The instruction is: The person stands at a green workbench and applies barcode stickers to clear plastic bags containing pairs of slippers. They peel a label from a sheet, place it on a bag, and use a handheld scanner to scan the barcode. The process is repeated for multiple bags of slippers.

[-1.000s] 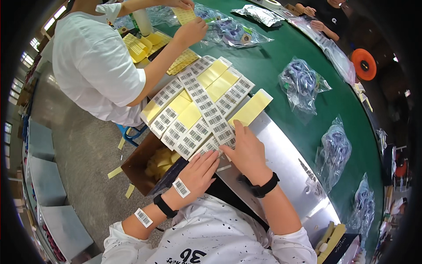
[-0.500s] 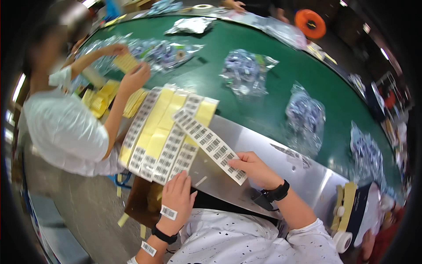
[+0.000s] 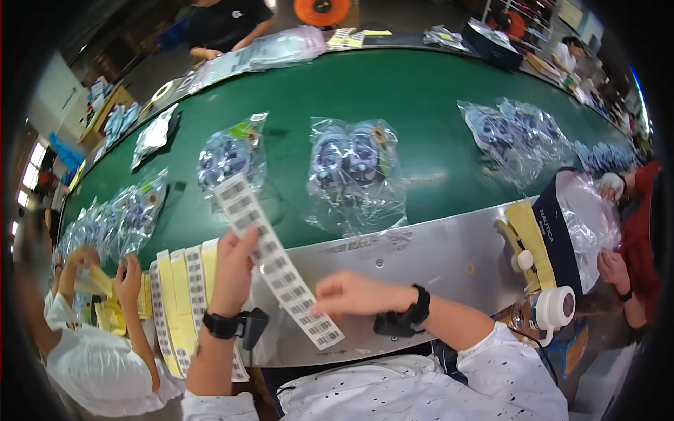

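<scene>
A long white strip of barcode labels (image 3: 270,252) slants over the metal ledge, its far end overlapping a clear bag (image 3: 226,158) with blue-purple items inside. My left hand (image 3: 235,270) grips the strip's left edge between thumb and fingers. At its lower right edge the fingertips of my right hand (image 3: 365,293) pinch together on the strip; whether a single label is between them is too small to tell. Left of my left forearm lie several yellow-and-white label sheets (image 3: 179,281), partly hidden by that arm. Ahead lies another clear bag (image 3: 354,161), holding a pair of blue-purple shoe-like items.
The green table (image 3: 281,91) curves beyond the metal ledge (image 3: 414,263). More bagged items (image 3: 516,133) lie right. A dark blue box (image 3: 562,231) and a white-lidded bottle (image 3: 554,307) stand near a red-sleeved person. Another person (image 3: 98,358) works at left, one (image 3: 228,28) across the table.
The view has swung right. My left hand has left the label sheets and now holds the strip. My right hand has shifted its grip on the strip's lower part.
</scene>
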Demonstrator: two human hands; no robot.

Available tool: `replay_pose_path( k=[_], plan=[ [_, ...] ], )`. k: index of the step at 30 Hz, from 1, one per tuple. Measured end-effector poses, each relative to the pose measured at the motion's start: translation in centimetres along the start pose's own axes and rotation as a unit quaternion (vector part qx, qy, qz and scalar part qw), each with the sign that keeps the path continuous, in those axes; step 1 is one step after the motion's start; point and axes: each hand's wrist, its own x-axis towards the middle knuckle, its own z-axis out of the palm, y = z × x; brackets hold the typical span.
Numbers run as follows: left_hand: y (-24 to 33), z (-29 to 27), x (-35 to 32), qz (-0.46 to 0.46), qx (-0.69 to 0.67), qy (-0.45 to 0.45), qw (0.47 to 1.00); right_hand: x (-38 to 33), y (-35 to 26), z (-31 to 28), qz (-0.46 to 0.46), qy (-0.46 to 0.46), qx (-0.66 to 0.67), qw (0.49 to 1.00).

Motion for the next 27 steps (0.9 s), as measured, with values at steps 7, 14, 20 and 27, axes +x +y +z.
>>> replay_pose_path(
  k=[7,14,20,27],
  plan=[
    [-8.7,7.1,0.6,-0.11,0.058,-0.12,0.985,-0.2,0.9,-8.2,-0.044,0.292,0.149,0.944],
    [-8.9,6.9,2.6,-0.02,-0.033,-0.022,0.999,-0.2,1.9,-7.8,0.053,0.267,0.164,0.948],
    [-9.3,5.3,2.7,-0.028,0.09,-0.039,0.995,0.2,1.3,-8.0,0.094,0.248,0.06,0.962],
    [-8.9,6.2,2.4,-0.023,0.046,-0.025,0.998,0.0,1.7,-8.2,0.084,0.229,0.019,0.97]
  ],
)
